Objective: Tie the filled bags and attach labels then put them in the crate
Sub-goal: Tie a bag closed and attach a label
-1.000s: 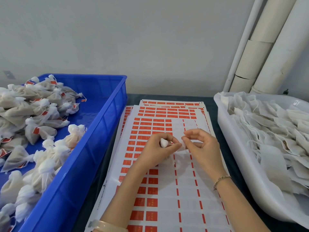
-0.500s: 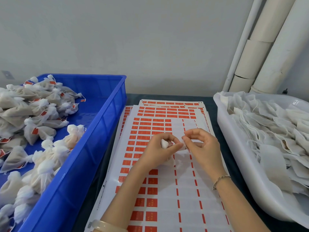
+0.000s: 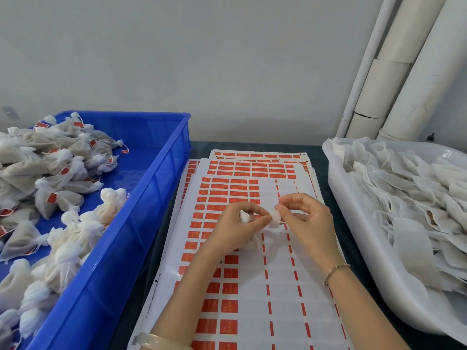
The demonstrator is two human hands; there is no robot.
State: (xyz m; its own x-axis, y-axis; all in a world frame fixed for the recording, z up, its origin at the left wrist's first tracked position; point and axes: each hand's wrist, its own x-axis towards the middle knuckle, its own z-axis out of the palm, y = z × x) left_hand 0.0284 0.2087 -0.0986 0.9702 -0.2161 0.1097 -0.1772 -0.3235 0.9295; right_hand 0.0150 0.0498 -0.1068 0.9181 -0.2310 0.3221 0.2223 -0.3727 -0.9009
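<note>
My left hand (image 3: 237,227) grips a small white filled bag (image 3: 244,216) by its gathered neck, above the top label sheet (image 3: 252,294). My right hand (image 3: 307,221) pinches a white flap at the bag's top (image 3: 275,218), fingertip to fingertip with the left. The bag's body hangs mostly hidden under my left palm. The blue crate (image 3: 141,223) stands to the left, holding several tied bags (image 3: 55,198) with orange labels.
A stack of label sheets with orange stickers (image 3: 227,195) covers the dark table between the containers. A white tub (image 3: 353,223) of untied bags (image 3: 409,198) stands on the right. White pipes (image 3: 394,72) run up the back wall.
Both hands stay in the same spot. The fingertips have shifted slightly, and the white flap between them now shows more.
</note>
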